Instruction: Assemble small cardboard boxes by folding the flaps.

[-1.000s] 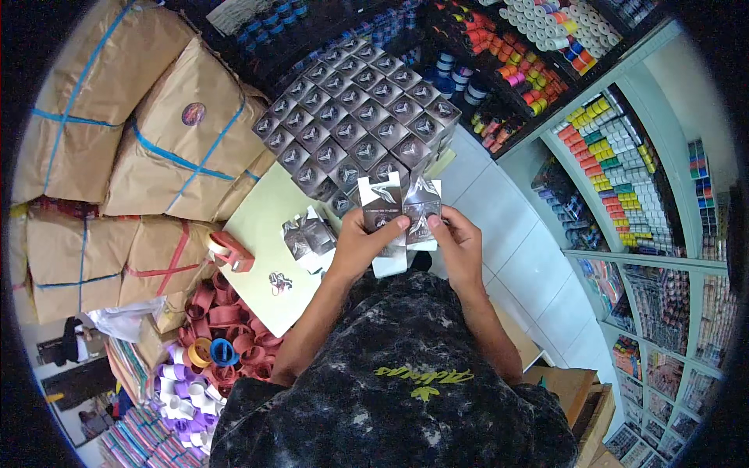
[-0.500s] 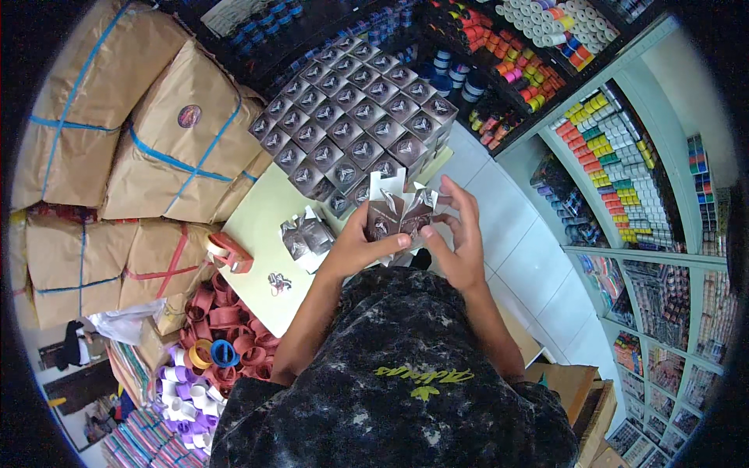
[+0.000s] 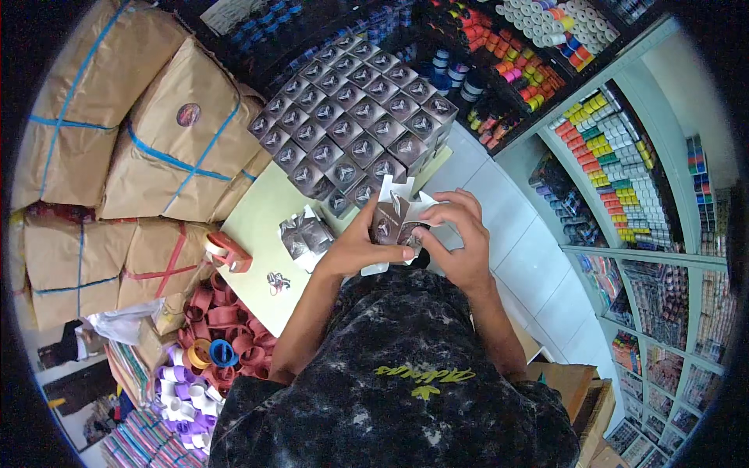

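Observation:
In front of my chest is a small dark printed carton, its white-lined flaps standing up. My left hand is wrapped round its left side, thumb across the front. On the other side my right hand pinches the carton's right edge between thumb and curled fingers. Left of my left hand, another dark carton with white flaps lies on the pale yellow table. Just beyond my hands a large block of closed dark cartons fills the table's far end.
A red tape dispenser and small stickers lie at the table's left. Brown paper parcels are piled beyond. Lower left are red plastic rings and purple and white ones. Shelves of spools stand right.
My hands have turned and tilted the carton, so its flaps now face differently. The right hand's fingers have curled in closer to its edge.

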The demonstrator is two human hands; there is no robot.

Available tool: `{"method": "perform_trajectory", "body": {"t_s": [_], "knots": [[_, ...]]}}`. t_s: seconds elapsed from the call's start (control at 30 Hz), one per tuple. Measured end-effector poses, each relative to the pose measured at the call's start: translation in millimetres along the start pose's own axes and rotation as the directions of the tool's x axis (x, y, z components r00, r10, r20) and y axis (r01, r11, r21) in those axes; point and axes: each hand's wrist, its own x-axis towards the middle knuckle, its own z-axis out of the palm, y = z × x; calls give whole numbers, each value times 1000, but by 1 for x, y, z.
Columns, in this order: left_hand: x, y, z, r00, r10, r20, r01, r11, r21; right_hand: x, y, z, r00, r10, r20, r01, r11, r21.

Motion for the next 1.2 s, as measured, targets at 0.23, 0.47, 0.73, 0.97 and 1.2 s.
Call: {"method": "perform_trajectory", "body": {"t_s": [0.23,0.47,0.73,0.97,1.2], "knots": [[2,-9,-4,998,-47,-46,40,990,-138,-1,-11,5,992,-116,-47,109,987,-119],[0,1,-5,999,40,-22,-41,998,-42,-3,-4,-1,999,-17,44,21,996,-90],[3,8,-12,985,163,62,-173,947,271,10,-19,-13,988,62,142,-46,992,-116],[4,7,-16,966,176,189,-220,943,250,6,-7,-16,964,68,255,-73,997,9],[5,-16,-22,989,62,137,-15,948,-318,10,-9,-6,960,248,129,-277,776,566]]}}
